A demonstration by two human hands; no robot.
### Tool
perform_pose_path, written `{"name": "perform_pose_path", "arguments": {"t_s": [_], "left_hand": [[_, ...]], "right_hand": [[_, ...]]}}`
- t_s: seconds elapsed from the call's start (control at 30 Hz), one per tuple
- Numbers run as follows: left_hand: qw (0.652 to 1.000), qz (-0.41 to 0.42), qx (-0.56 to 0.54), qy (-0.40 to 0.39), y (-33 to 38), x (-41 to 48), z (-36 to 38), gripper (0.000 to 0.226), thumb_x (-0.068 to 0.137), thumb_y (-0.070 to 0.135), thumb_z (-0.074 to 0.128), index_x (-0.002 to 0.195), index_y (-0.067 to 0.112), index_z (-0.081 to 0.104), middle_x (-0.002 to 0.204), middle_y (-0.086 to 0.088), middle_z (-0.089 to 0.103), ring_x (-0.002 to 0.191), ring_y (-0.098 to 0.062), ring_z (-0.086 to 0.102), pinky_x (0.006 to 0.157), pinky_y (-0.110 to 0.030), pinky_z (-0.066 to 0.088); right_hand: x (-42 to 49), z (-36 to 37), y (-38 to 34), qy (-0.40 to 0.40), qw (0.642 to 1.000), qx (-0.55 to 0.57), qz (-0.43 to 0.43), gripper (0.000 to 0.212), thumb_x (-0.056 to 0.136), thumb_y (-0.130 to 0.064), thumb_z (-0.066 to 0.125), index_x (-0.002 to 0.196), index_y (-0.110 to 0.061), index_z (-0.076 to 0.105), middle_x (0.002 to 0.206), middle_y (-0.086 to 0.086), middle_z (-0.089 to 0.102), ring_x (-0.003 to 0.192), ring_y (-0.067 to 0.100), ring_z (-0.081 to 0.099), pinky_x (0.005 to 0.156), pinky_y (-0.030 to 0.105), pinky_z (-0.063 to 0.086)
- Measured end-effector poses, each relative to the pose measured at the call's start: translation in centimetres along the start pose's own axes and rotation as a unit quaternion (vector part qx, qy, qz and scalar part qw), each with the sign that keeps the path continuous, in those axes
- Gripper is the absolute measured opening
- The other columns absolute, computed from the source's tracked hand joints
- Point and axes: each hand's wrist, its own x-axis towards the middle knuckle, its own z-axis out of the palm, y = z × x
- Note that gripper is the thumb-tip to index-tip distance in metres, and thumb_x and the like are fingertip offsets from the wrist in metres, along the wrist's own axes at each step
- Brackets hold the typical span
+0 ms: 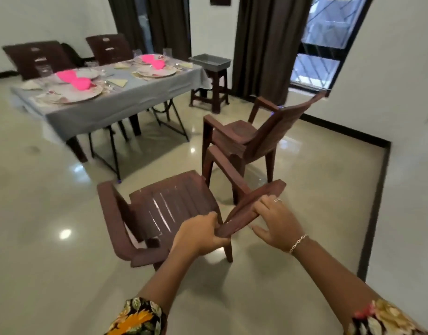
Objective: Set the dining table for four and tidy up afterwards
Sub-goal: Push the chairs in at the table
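Gripping chair (174,206) back edge, left hand (201,234) and right hand (276,221), open floor (63,189) before table (99,110)

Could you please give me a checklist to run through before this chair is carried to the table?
1. Grip of left hand on near chair backrest: ok.
2. Firmness of right hand, thumb off backrest: cannot tell.
3. Gap to second chair, overlapping in view: cannot tell.
4. Near side of table free of chairs: ok.
5. Bare floor towards it: ok.
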Motion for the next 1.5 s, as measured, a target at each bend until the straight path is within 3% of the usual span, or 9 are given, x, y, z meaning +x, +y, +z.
{"name": "perform_pose_path", "arguments": {"t_s": [0.13, 0.27, 0.43, 0.63, 0.77, 0.9, 1.0, 1.1, 1.5], "left_hand": [[1.0, -0.012, 0.007, -0.001, 0.2, -0.1, -0.1, 0.04, 0.076, 0.057, 0.059, 0.089, 0.025, 0.04, 0.086, 0.005, 0.056, 0.083, -0.019, 0.059, 0.07, -0.031, 0.046], [0.999, -0.046, 0.017, 0.011, 0.4, -0.4, 0.0, 0.043, 0.073, 0.059, 0.061, 0.087, 0.023, 0.043, 0.081, 0.007, 0.052, 0.08, -0.019, 0.057, 0.069, -0.031, 0.045], [0.995, -0.083, 0.041, 0.031, 0.7, -0.8, 0.1, 0.043, 0.071, 0.061, 0.059, 0.085, 0.023, 0.043, 0.086, 0.005, 0.053, 0.079, -0.016, 0.052, 0.066, -0.028, 0.04], [0.982, -0.177, 0.062, 0.013, 2.1, -1.8, 0.2, 0.041, 0.078, 0.06, 0.054, 0.093, 0.022, 0.053, 0.087, 0.001, 0.062, 0.075, -0.017, 0.055, 0.064, -0.025, 0.038], [0.975, -0.203, 0.088, 0.02, 3.2, -2.0, 0.2, 0.033, 0.083, 0.05, 0.052, 0.098, 0.021, 0.06, 0.09, -0.001, 0.066, 0.084, -0.02, 0.06, 0.063, -0.024, 0.035], [0.967, -0.236, 0.095, 0.025, 3.8, -1.7, 0.0, 0.03, 0.083, 0.045, 0.052, 0.095, 0.019, 0.062, 0.086, 0.0, 0.064, 0.076, -0.016, 0.056, 0.061, -0.022, 0.034], [0.959, -0.258, 0.111, 0.032, 4.1, -1.3, 0.0, 0.033, 0.081, 0.048, 0.053, 0.092, 0.019, 0.063, 0.077, 0.003, 0.057, 0.07, -0.015, 0.051, 0.061, -0.023, 0.035], [0.955, -0.266, 0.121, 0.038, 4.3, -0.6, 0.1, 0.035, 0.08, 0.048, 0.053, 0.095, 0.019, 0.065, 0.076, 0.003, 0.057, 0.074, -0.017, 0.056, 0.061, -0.023, 0.035], [0.959, -0.259, 0.092, 0.074, 4.5, 4.9, -0.3, 0.032, 0.079, 0.048, 0.056, 0.079, 0.017, 0.062, 0.069, 0.003, 0.057, 0.067, -0.017, 0.055, 0.06, -0.025, 0.043]], "right_hand": [[2.2, 0.5, 2.3, -0.043, 0.994, -0.047, -0.091, 0.023, 0.064, -0.049, 0.047, 0.069, -0.027, 0.04, 0.069, -0.008, 0.049, 0.061, 0.013, 0.045, 0.057, 0.025, 0.036], [4.2, 1.5, 3.2, -0.084, 0.988, 0.007, -0.126, 0.036, 0.051, -0.032, 0.064, 0.062, -0.026, 0.03, 0.06, -0.006, 0.046, 0.055, 0.014, 0.039, 0.053, 0.026, 0.034], [4.8, 3.5, 3.5, -0.065, 0.99, 0.035, -0.124, 0.021, 0.054, -0.021, 0.063, 0.067, -0.023, 0.047, 0.063, -0.008, 0.051, 0.058, 0.02, 0.049, 0.052, 0.03, 0.041], [4.1, 4.0, 4.5, -0.039, 0.98, 0.036, -0.193, 0.016, 0.051, -0.029, 0.067, 0.066, -0.027, 0.062, 0.063, -0.009, 0.059, 0.055, 0.015, 0.056, 0.046, 0.023, 0.043], [4.1, 4.3, 5.0, -0.023, 0.973, 0.048, -0.223, 0.013, 0.057, -0.025, 0.056, 0.066, -0.027, 0.064, 0.061, -0.009, 0.062, 0.051, 0.015, 0.057, 0.041, 0.022, 0.043], [4.5, 4.2, 5.3, -0.006, 0.969, 0.056, -0.241, 0.024, 0.058, -0.022, 0.041, 0.064, -0.025, 0.064, 0.058, -0.009, 0.06, 0.047, 0.015, 0.054, 0.04, 0.02, 0.039], [4.9, 3.9, 5.7, -0.004, 0.964, 0.045, -0.261, 0.014, 0.053, -0.018, 0.058, 0.063, -0.026, 0.062, 0.056, -0.009, 0.057, 0.047, 0.014, 0.053, 0.042, 0.019, 0.037], [5.4, 4.2, 6.5, -0.018, 0.962, 0.056, -0.267, 0.024, 0.046, -0.015, 0.073, 0.064, -0.024, 0.062, 0.056, -0.009, 0.058, 0.049, 0.015, 0.054, 0.041, 0.021, 0.041], [10.0, 5.6, 11.3, -0.051, 0.962, 0.061, -0.262, 0.028, 0.045, -0.016, 0.072, 0.07, -0.025, 0.064, 0.061, -0.009, 0.062, 0.053, 0.018, 0.057, 0.04, 0.023, 0.043]]}}
